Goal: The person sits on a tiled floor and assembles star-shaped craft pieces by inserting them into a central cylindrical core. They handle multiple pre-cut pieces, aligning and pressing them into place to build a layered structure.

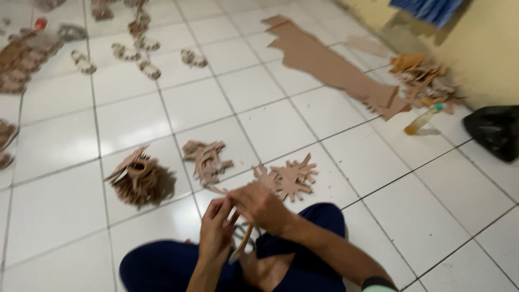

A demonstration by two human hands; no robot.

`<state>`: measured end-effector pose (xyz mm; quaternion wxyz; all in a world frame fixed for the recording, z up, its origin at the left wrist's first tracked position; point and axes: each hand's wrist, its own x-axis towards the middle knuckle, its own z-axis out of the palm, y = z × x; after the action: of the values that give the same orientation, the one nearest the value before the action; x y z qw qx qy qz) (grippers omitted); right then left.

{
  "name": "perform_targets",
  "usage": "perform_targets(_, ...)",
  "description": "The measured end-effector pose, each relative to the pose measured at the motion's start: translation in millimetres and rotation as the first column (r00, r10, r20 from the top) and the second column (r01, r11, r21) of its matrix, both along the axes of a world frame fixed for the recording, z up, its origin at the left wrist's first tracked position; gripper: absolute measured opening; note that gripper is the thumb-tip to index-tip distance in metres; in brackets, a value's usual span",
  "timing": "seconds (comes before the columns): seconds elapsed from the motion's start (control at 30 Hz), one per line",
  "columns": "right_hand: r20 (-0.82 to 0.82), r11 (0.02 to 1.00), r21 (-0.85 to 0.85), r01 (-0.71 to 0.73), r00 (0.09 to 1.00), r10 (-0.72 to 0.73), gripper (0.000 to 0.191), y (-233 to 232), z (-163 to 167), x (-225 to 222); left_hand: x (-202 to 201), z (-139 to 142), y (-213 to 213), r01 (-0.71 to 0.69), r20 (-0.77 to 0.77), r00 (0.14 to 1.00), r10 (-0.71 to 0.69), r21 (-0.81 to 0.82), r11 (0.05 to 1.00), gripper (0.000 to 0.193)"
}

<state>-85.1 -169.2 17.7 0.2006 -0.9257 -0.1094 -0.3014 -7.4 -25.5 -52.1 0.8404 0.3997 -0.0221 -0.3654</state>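
Where the two hands meet above the lap, the left hand (pixel 216 227) and the right hand (pixel 260 206) pinch a small brown cutout (pixel 226 192) between their fingertips, both hands closed on it, though blur hides exactly how the fingers sit. Below the hands a thin yellowish strip (pixel 244 241) hangs down toward the legs; which hand holds it cannot be told. The person sits on the white tile floor (pixel 421 216) in dark blue trousers (pixel 319 216), a dark cuff (pixel 377 282) on the right forearm. Just beyond the right hand, touching the floor, lies a spiky star-shaped cutout (pixel 292 178). To its left sits a loose heap of cut pieces (pixel 205 158), and further left a larger brown bundle (pixel 139 178) with a ring on top. Well apart, toward the far wall, a long sheet of brown material (pixel 324 62) stretches across the tiles, ending beside a pile of scraps (pixel 424 78). Near that pile a bottle (pixel 423 120) lies on its side, and a black bag (pixel 494 130) rests at the right edge. At the far left, small patterned pieces (pixel 138 51) are scattered, blurred.
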Motion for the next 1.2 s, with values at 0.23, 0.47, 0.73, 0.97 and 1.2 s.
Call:
perform_targets(0.23, -0.109, 0.959, -0.282, -0.015, 0.994, -0.017, 0.033, -13.8, 14.8, -6.0, -7.3, 15.2, -8.6, -0.168, 0.403, 0.910, 0.096, 0.147, 0.975, 0.021)
perform_targets(0.47, -0.169, 0.979, 0.202, -0.014, 0.984, 0.049, 0.030, -18.5, 19.4, -3.6, -1.2, 31.5, -1.2, -0.031, 0.380, 0.921, -0.089, 0.298, 0.954, 0.024)
perform_targets(0.73, -0.244, 0.914, 0.405, -0.027, 0.960, 0.137, 0.026, -18.4, 13.1, 12.2, 5.1, 30.0, 4.4, 0.007, 0.302, 0.950, -0.074, 0.216, 0.976, 0.025)
perform_targets(0.97, -0.314, 0.901, 0.427, -0.078, 0.921, 0.229, 0.023, -16.4, 13.0, 20.3, -3.7, 20.4, 1.0, -0.020, 0.199, 0.980, -0.011, 0.155, 0.988, 0.026)
perform_targets(1.2, -0.340, 0.948, 0.274, -0.164, 0.905, 0.255, 0.019, -19.0, -15.3, 28.6, -6.7, -10.5, -7.7, -0.089, 0.060, 0.995, 0.082, 0.128, 0.988, 0.023)
